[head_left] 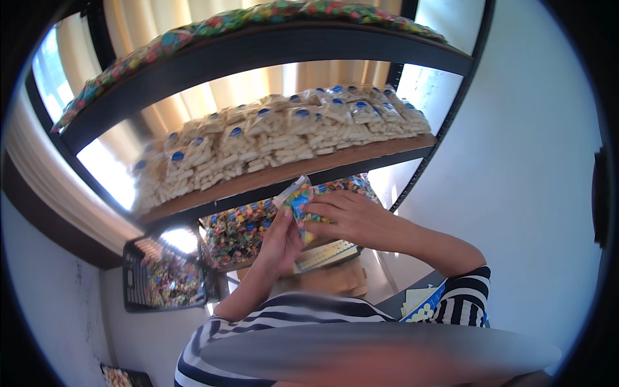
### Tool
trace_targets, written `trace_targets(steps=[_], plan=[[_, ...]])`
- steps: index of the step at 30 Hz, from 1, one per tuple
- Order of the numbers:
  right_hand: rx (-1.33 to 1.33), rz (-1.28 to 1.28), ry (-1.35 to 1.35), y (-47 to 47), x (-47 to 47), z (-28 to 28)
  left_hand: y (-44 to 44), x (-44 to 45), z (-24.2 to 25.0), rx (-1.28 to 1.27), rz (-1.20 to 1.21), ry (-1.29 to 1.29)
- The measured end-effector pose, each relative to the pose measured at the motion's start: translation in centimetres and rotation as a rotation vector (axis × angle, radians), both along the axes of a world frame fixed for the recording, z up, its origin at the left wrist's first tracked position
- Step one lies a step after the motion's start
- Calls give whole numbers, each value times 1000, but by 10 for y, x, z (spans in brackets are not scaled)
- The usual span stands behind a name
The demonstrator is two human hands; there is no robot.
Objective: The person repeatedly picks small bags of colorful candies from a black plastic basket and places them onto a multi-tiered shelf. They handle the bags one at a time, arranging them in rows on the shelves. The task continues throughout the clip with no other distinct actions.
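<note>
A small clear plastic packet of multicoloured pieces [305,192] is held tilted in front of the lower shelves. My left hand [281,244] grips it from the lower left, its thumb against the packet's side. Across the packet's right side lie the fingers of my right hand [350,216], beside a blue label [299,203] on its front. Those fingers hide part of the packet. Just below my hands is a pale sheet with rows of round shapes [326,256], partly covered by the left hand and wrist.
Packets of off-white sticks [290,133] with blue labels fill the middle shelf. Colourful packets line the top shelf [271,14] and lower shelf [237,237]. A dark plastic crate [129,290] of packets stands at left. Round-sticker sheets [423,309] lie near my right elbow; cardboard [333,280] sits below.
</note>
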State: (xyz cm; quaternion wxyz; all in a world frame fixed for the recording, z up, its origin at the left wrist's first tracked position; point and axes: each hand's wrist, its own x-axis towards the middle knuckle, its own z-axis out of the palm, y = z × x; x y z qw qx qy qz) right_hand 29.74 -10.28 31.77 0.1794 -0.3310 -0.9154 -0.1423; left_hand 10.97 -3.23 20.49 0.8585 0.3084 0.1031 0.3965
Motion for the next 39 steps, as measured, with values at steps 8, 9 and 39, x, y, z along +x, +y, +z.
trace_targets(steps=[8,9,39], plan=[[64,-198,228,-45,52,58,-12,27,14,112,-275,-61],[117,-255,306,-45,64,72,-13,28,16,131,-257,-4],[906,-396,744,67,178,151,-77,-47,-13,167,219,461]])
